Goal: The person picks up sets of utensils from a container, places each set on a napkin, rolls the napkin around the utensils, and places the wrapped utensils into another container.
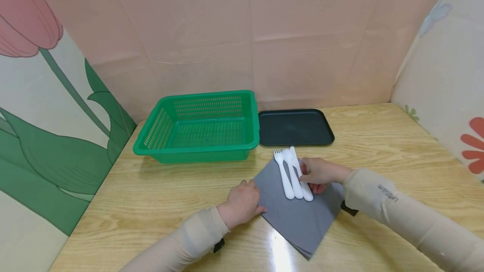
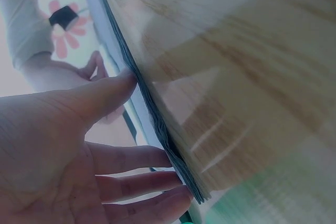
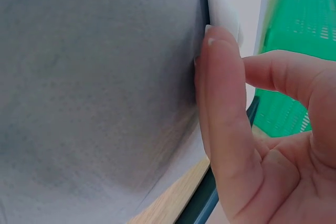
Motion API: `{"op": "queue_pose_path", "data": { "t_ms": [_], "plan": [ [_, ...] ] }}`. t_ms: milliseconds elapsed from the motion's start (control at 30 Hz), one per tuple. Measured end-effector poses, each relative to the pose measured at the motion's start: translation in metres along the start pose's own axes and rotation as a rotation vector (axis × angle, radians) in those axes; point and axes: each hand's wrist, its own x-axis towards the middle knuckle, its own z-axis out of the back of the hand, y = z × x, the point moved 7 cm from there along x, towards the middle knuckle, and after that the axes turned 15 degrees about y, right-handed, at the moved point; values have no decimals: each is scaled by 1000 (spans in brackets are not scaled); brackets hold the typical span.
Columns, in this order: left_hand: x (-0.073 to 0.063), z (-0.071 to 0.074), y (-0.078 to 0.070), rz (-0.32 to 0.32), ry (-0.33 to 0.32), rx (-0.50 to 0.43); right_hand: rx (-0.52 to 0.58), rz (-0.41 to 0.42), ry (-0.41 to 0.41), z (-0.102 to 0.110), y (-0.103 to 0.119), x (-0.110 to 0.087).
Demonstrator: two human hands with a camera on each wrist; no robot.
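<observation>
A layered grey napkin lies at an angle on the table. On it, side by side, rest a white fork, a white spoon and a white knife. My right hand pinches the knife at its right side, thumb over the handle; the right wrist view has the fingertips against the white handle, low over the napkin. At the napkin's left edge is my left hand. In the left wrist view its thumb and extended fingers touch the layered edge.
Behind the napkin, to the left, stands a green perforated basket. A black tray lies right of it, close to the back wall. Wooden table surface extends to both sides, with patterned wall sheets around it.
</observation>
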Motion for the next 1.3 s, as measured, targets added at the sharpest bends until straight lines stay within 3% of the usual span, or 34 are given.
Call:
{"op": "queue_pose_path", "data": {
  "t_ms": [367, 600, 767, 933, 1300],
  "plan": [
    [2, -1, 0, 3, 9, -3, -18, 34, -35, 1, -3, -4],
    [3, -2, 1, 1, 27, -29, -164, 146, -144, 10, -1, -18],
    [2, 0, 1, -6, 11, 25, -278, 256, -256, 13, 7, -37],
    [0, 3, 3, -7, -15, 38, -339, 315, -303, 5, 10, -54],
    [2, 4, -3, -197, -39, -94, -529, 468, -432, -22, 11, -80]
  ]
}}
